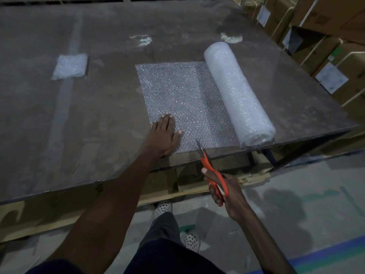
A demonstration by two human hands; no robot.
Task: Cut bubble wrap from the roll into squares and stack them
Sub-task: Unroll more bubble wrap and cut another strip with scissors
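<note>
Bubble wrap sheet point(183, 99): lying unrolled from roll point(239, 93), uncut.
Left hand point(165, 135): pressing flat, fingers straight.
Right hand point(223, 189): gripping scissors point(212, 171), blades reaching the near edge.
Stack point(70, 66): sitting far left; more squares remaining.

Nothing readable here, honestly. The white paper labels point(331, 80) stuck on the brown cardboard boxes point(333, 14) stacked at the right carry some print, but it's too blurred and small to make out. There's a dark stamp on one box too, equally illegible.

Labels point(331, 80) on the cardboard boxes point(324, 14) — blurred, too small to read
</note>
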